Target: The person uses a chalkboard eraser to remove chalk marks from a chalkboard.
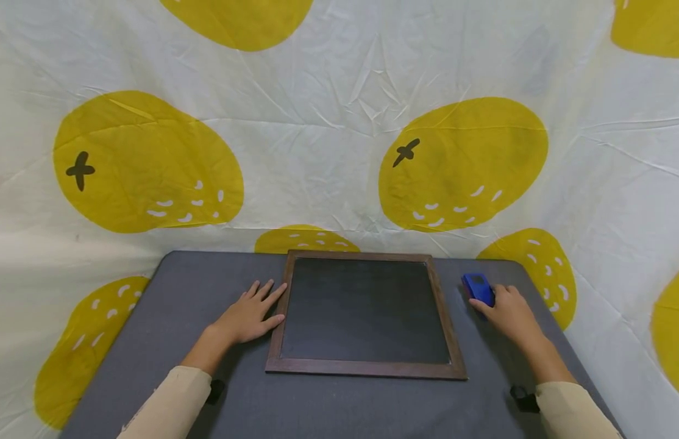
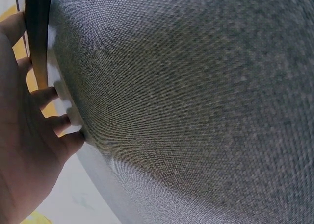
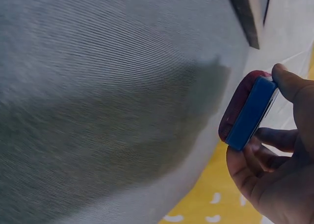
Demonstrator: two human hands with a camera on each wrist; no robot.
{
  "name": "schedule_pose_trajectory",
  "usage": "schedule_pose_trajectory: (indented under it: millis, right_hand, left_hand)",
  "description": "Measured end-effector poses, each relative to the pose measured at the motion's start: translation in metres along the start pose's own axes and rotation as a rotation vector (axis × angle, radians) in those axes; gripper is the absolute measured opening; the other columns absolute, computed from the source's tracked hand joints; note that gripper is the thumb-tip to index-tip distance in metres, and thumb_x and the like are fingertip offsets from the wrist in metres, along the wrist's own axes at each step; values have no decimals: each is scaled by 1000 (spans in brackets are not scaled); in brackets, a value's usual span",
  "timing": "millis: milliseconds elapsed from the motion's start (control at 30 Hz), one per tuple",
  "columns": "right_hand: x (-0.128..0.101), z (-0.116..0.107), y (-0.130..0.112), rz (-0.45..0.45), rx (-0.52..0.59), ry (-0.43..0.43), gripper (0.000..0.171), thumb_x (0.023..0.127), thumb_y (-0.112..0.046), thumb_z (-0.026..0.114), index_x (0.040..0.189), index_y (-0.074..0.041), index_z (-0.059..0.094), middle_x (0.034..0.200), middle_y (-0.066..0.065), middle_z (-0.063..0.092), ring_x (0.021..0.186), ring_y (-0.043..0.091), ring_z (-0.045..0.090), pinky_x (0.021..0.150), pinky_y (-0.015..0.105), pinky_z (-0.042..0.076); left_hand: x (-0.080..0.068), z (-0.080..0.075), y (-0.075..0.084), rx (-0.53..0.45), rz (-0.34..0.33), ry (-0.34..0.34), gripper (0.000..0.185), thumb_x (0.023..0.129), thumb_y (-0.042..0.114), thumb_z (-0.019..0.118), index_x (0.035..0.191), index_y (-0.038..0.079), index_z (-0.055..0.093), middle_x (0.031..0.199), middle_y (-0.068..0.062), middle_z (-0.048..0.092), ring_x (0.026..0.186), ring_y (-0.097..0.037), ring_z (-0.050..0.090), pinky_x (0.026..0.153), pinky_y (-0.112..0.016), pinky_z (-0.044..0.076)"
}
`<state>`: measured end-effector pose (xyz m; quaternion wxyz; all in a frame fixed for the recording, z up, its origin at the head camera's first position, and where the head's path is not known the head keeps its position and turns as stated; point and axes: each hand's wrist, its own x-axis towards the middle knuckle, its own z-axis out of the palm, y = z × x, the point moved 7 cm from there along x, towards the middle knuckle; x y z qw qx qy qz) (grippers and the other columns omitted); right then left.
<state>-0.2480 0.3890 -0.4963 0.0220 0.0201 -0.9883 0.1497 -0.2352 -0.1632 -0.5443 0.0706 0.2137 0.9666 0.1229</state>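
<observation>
A chalkboard (image 1: 367,311) with a dark brown wooden frame lies in the middle of the table; its dark surface shows no marks. Spread and nearly straight, the fingers of my left hand (image 1: 246,318) touch the frame's left side, and in the left wrist view the thumb and index finger meet the frame edge (image 2: 38,37). To the right of the board, my right hand (image 1: 509,314) pinches a blue board eraser (image 1: 478,288) between thumb and fingers. In the right wrist view the eraser (image 3: 252,113) has a dark red pad facing the table, held above it.
The grey table (image 1: 328,408) has rounded far corners and stands against a white cloth (image 1: 312,164) printed with yellow fruit shapes. Black straps (image 1: 523,399) show at both wrists, by the beige sleeves (image 1: 575,411).
</observation>
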Motion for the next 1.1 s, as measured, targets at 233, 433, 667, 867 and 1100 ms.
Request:
schedule_pose_trajectory:
  millis: [233,433,667,867,1100]
  right_hand:
    - [-3,18,10,38,-10,-29,73,96,-39,73,121,27,50,111,47,53,90,52,59,75,63,51]
    - [-7,25,9,32,-28,-5,69,95,-37,74,112,26,52,105,46,54,84,50,59,71,62,51]
    - [-9,25,5,49,-34,23,72,93,-38,77,114,27,52,103,45,54,84,53,59,72,64,51]
    - [-9,27,5,65,-33,34,77,94,-44,74,116,27,50,103,45,53,84,55,58,71,65,51]
    - [-7,18,-5,49,-44,45,79,102,-48,61,130,24,47,123,49,47,106,66,50,87,73,45]
  left_hand:
    - [0,1,-1,1,-1,-7,75,106,58,46,166,19,25,168,-23,26,153,-56,19,117,-74,25]
    - [0,2,-1,-7,-3,-10,76,105,59,46,166,20,25,169,-23,26,154,-55,18,118,-73,24]
    - [1,2,-1,-6,-5,-10,76,105,59,47,167,21,25,169,-22,25,154,-55,18,119,-73,23]
    - [1,1,-1,-9,-3,21,76,105,58,49,166,19,26,168,-22,29,153,-54,21,118,-73,25]
    - [2,-7,-9,-22,-43,110,82,104,61,47,165,9,28,165,-23,34,152,-50,29,120,-67,28]
